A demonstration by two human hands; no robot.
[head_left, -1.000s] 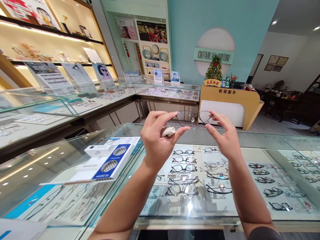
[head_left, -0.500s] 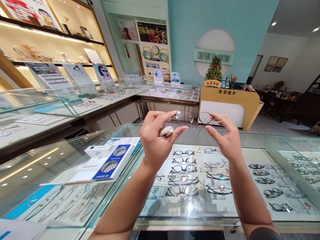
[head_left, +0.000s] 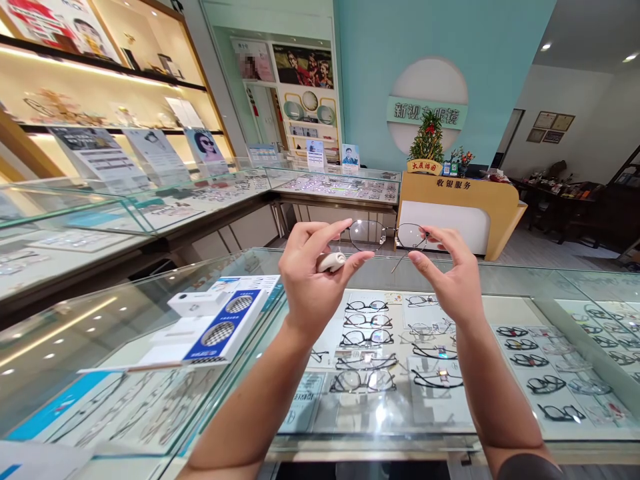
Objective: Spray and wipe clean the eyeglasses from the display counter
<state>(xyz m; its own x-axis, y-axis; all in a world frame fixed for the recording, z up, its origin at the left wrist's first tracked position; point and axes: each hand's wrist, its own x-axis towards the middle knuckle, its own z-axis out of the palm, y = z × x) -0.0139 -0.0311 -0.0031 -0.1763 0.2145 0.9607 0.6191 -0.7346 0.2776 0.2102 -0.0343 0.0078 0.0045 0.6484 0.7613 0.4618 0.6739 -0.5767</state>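
Note:
A pair of thin dark-rimmed eyeglasses [head_left: 367, 235] is held up level above the glass counter. My left hand [head_left: 315, 273] grips its left end between thumb and forefinger. Tucked in the curled fingers of that same hand is a small white rolled item [head_left: 330, 262], perhaps a cloth; its kind is unclear. My right hand [head_left: 450, 273] pinches the other end by the hinge, and one temple hangs down from there. Both lenses face me, and the grips partly cover the frame's outer ends.
Beneath my arms, the glass display case [head_left: 425, 430] holds rows of eyeglasses [head_left: 367, 339]. On its left part lie a blue-and-white box [head_left: 227, 327] and a small white box [head_left: 197, 303]. Farther off stand another display counter [head_left: 340, 187] and a yellow-and-white reception desk [head_left: 465, 207].
The eyeglasses stay in both hands at nearly the same height. Only a very slight shift of the view and hands shows.

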